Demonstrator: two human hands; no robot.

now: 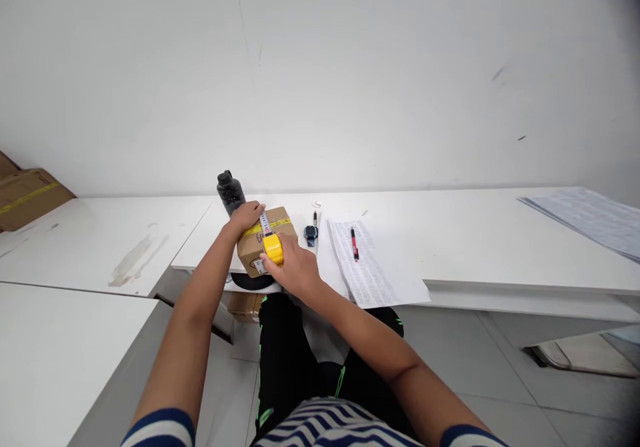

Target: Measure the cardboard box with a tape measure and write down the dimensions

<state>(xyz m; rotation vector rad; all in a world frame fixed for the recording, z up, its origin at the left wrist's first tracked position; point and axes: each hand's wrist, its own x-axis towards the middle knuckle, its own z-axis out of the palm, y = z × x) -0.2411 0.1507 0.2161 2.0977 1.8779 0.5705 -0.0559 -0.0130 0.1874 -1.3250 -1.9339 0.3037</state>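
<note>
A small cardboard box (283, 226) with yellow tape across its top sits at the front of the white table. Over its top runs the pulled-out blade (265, 224) of a yellow tape measure (273, 249). My right hand (299, 267) is closed round the tape measure's case at the box's near edge. At the far left edge of the box, my left hand (246, 216) pinches the end of the blade; its fingertips are partly hidden. Behind my left hand a dark water bottle (231, 192) stands on the table.
Right of the box lie a dark watch (311, 232), a black pen (315, 218), and printed sheets (370, 274) with a red pen (355, 244) on them. More papers (590, 217) lie far right. Cardboard boxes (35, 197) stand far left; another box (244, 307) is below the table.
</note>
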